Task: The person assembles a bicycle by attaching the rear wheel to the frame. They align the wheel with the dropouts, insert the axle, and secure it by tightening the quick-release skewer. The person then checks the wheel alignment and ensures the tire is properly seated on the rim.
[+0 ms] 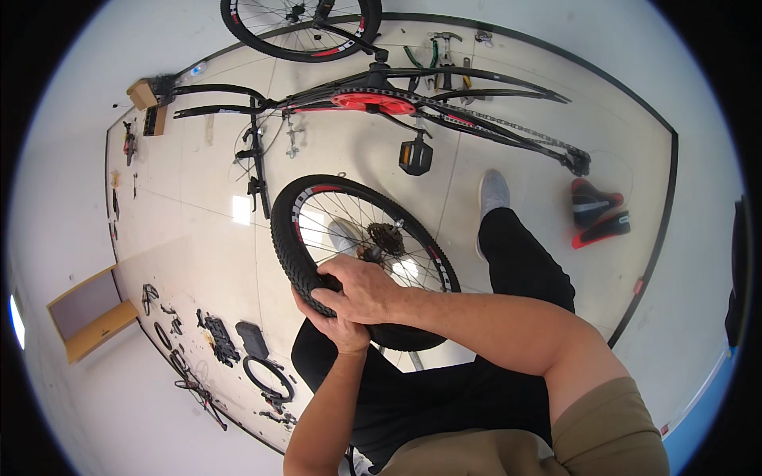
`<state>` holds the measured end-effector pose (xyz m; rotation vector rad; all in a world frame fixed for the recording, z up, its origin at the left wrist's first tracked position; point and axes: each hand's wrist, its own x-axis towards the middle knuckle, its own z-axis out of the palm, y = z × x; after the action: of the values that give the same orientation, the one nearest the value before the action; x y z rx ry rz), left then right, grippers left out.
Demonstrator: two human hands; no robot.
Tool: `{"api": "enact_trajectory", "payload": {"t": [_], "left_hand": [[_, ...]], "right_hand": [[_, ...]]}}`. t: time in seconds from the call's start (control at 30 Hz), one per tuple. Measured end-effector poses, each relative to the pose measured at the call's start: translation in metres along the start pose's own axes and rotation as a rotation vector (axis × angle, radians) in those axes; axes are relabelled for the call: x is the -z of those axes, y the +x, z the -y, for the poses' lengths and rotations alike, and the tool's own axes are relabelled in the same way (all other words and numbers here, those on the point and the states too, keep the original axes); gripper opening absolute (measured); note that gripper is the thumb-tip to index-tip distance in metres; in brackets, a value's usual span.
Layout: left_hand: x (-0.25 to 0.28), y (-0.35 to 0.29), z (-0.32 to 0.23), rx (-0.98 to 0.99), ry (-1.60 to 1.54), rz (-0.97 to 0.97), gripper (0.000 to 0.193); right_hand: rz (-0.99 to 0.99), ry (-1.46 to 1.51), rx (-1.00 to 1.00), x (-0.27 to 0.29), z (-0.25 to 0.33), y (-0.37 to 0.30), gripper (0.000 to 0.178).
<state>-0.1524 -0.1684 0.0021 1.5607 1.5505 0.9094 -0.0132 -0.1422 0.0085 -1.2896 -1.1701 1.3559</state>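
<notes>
A bicycle wheel [300,252] with a knobby black tyre, a rim with red and white markings and a rear cassette [386,238] leans in front of me, between my legs. My left hand [343,327] is closed round the near left part of the tyre from below. Over it, my right hand [359,290] grips the same stretch of tyre, its thumb and fingers bent against the rubber. The hands overlap, so part of the tyre and some fingers are hidden. My right forearm covers the wheel's near side.
Beyond the wheel lies a black bicycle frame [305,101] with a red chainring [373,101], chain and pedal [415,157]. Another wheel [349,49] is at the far edge. Tools, including a hammer [446,36], lie behind the frame. Right stands a saddle [591,205]; left, several small parts and a cardboard box [143,95].
</notes>
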Motion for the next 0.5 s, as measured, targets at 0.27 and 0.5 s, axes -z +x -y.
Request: {"api": "enact_trajectory", "payload": {"t": [0.27, 0.5], "left_hand": [[0.004, 0.001, 0.007, 0.008, -0.052, 0.001, 0.101], [0.000, -0.003, 0.001, -0.075, 0.061, -0.030, 0.089]], "right_hand": [[0.048, 0.019, -0.069, -0.001, -0.001, 0.002, 0.063], [0.067, 0.127, -0.179, 0.005, 0.007, 0.009, 0.074]]}}
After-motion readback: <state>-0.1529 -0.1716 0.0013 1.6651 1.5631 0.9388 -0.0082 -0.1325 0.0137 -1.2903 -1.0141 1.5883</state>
